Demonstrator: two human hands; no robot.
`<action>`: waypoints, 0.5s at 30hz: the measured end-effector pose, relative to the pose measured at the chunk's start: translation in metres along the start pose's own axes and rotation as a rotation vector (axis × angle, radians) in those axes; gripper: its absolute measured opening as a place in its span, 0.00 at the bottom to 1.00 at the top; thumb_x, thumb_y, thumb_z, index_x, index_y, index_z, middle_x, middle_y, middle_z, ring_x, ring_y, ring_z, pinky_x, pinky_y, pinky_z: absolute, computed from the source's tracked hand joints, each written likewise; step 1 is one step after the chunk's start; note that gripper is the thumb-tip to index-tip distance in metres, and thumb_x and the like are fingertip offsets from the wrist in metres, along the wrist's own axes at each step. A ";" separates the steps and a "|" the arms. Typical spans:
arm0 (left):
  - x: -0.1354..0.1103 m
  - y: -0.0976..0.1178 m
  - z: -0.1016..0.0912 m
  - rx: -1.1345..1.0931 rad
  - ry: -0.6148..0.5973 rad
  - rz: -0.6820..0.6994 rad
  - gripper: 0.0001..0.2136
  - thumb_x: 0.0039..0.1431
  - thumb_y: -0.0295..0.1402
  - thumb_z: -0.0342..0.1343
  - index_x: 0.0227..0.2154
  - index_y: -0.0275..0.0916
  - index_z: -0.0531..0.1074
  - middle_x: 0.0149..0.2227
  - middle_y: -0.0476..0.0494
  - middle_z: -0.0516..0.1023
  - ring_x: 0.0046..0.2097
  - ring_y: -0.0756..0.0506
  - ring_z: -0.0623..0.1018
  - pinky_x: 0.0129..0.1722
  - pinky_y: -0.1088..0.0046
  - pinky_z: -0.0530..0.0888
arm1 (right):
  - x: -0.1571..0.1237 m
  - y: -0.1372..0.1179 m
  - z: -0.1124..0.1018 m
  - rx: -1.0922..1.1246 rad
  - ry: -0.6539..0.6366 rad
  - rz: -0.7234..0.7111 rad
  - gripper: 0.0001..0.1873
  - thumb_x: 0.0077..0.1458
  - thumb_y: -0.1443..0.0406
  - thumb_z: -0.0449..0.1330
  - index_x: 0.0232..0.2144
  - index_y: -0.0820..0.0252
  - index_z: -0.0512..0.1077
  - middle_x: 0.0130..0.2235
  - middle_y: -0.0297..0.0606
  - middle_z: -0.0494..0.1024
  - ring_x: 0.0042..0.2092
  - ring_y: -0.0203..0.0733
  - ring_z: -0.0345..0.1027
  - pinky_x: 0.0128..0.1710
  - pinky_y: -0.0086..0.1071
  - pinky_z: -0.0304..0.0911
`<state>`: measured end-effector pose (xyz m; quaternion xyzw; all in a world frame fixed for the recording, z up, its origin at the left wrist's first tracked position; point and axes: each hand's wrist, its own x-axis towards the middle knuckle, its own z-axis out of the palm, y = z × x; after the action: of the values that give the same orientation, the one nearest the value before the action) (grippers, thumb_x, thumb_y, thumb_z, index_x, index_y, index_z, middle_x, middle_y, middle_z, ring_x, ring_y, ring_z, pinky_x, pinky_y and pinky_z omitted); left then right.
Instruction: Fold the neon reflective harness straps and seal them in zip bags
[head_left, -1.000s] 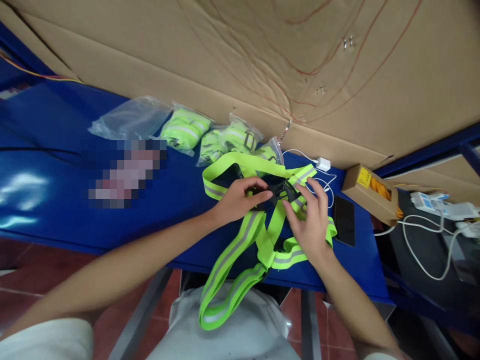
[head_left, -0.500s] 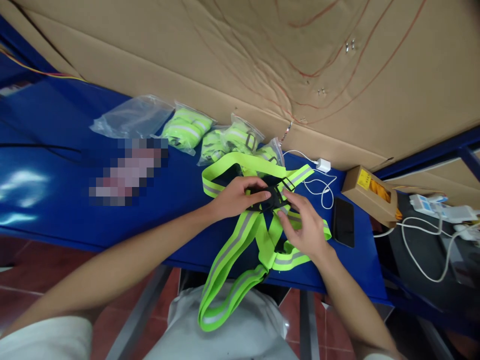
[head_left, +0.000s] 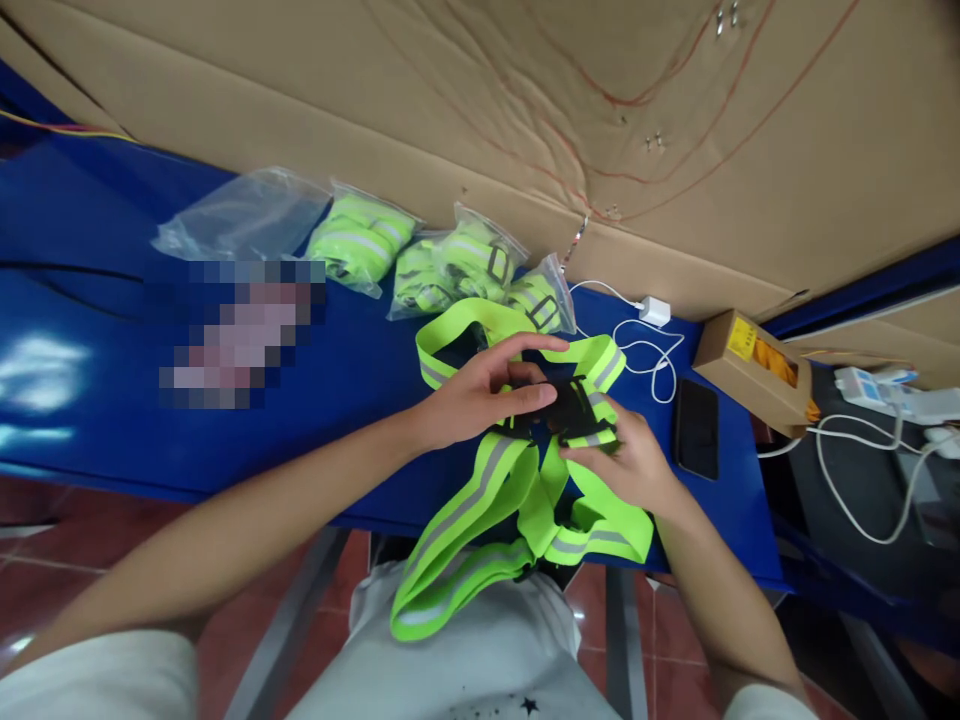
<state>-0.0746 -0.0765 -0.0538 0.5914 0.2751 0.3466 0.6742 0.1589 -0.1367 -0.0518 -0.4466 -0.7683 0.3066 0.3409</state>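
A neon-yellow reflective harness [head_left: 495, 470] with grey stripes lies looped over the table's front edge, and one loop hangs down by my lap. Its black plastic buckle [head_left: 574, 405] is between my two hands. My left hand [head_left: 495, 390] pinches the buckle's left side, thumb on top and index finger stretched out above it. From the right, my right hand [head_left: 626, 455] is closed around the buckle and the strap end beside it, with thumb below. Its other fingers are partly hidden behind the strap.
Clear bags of folded neon straps [head_left: 360, 240] line the back of the blue table [head_left: 360, 350], beside a loose clear bag [head_left: 240, 215]. A blurred patch covers something at left. To the right are a phone [head_left: 696, 430], a white charger with cable [head_left: 655, 311] and a cardboard box [head_left: 754, 370].
My right hand has closed around the buckle and strap, where its fingers were more spread before. The strap end has turned in under the hand. The view has shifted slightly.
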 end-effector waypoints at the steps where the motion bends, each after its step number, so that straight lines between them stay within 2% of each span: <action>1: -0.001 -0.002 0.002 0.016 0.004 0.045 0.32 0.62 0.51 0.64 0.64 0.44 0.67 0.39 0.44 0.80 0.42 0.44 0.81 0.40 0.70 0.77 | 0.000 0.001 0.000 0.016 0.037 0.020 0.20 0.57 0.53 0.72 0.47 0.56 0.78 0.38 0.34 0.85 0.36 0.42 0.80 0.39 0.33 0.76; 3: -0.004 -0.006 0.005 0.109 0.013 0.182 0.38 0.59 0.53 0.66 0.68 0.46 0.62 0.53 0.37 0.78 0.57 0.38 0.78 0.55 0.63 0.76 | 0.000 0.003 -0.002 0.060 0.114 0.058 0.20 0.54 0.51 0.73 0.43 0.56 0.79 0.37 0.34 0.85 0.35 0.42 0.79 0.37 0.33 0.77; 5: -0.004 -0.007 0.006 0.243 0.019 0.298 0.48 0.51 0.54 0.72 0.71 0.48 0.57 0.66 0.34 0.69 0.68 0.33 0.69 0.68 0.56 0.68 | 0.001 0.005 -0.004 0.134 0.156 0.092 0.23 0.52 0.49 0.74 0.43 0.56 0.79 0.38 0.36 0.85 0.38 0.45 0.81 0.40 0.37 0.78; 7: -0.002 -0.002 0.004 0.372 0.001 0.313 0.55 0.42 0.54 0.76 0.71 0.47 0.56 0.70 0.32 0.65 0.71 0.28 0.65 0.72 0.49 0.61 | 0.002 0.005 -0.008 0.235 0.129 0.124 0.23 0.55 0.45 0.70 0.41 0.55 0.78 0.37 0.38 0.85 0.39 0.48 0.82 0.41 0.42 0.80; 8: -0.001 0.004 0.004 0.423 -0.017 0.289 0.56 0.40 0.54 0.77 0.71 0.46 0.58 0.69 0.32 0.66 0.70 0.27 0.66 0.71 0.46 0.61 | 0.001 0.004 -0.010 0.285 0.096 0.137 0.23 0.58 0.43 0.66 0.38 0.55 0.78 0.34 0.38 0.84 0.37 0.49 0.81 0.39 0.44 0.80; 11: 0.002 0.036 0.005 0.427 -0.127 0.199 0.46 0.45 0.50 0.76 0.65 0.44 0.65 0.62 0.36 0.76 0.63 0.28 0.75 0.64 0.49 0.72 | -0.001 -0.007 -0.027 0.350 0.043 0.134 0.28 0.64 0.38 0.55 0.32 0.53 0.76 0.26 0.39 0.79 0.33 0.50 0.80 0.32 0.45 0.79; 13: 0.001 0.066 0.012 0.306 -0.200 0.182 0.34 0.52 0.43 0.74 0.61 0.44 0.70 0.55 0.43 0.81 0.57 0.34 0.80 0.56 0.58 0.78 | 0.000 -0.019 -0.043 0.309 0.145 0.065 0.29 0.61 0.37 0.56 0.34 0.54 0.77 0.28 0.42 0.79 0.35 0.53 0.80 0.33 0.47 0.78; 15: -0.002 0.095 0.024 0.246 -0.180 0.221 0.26 0.52 0.37 0.74 0.54 0.45 0.75 0.51 0.48 0.82 0.54 0.37 0.82 0.52 0.62 0.80 | 0.004 -0.032 -0.060 0.161 0.299 -0.024 0.32 0.57 0.33 0.57 0.36 0.53 0.77 0.31 0.45 0.80 0.37 0.55 0.80 0.36 0.49 0.78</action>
<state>-0.0703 -0.0865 0.0440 0.7247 0.1874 0.3279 0.5764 0.1896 -0.1365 0.0090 -0.4494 -0.6871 0.2933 0.4897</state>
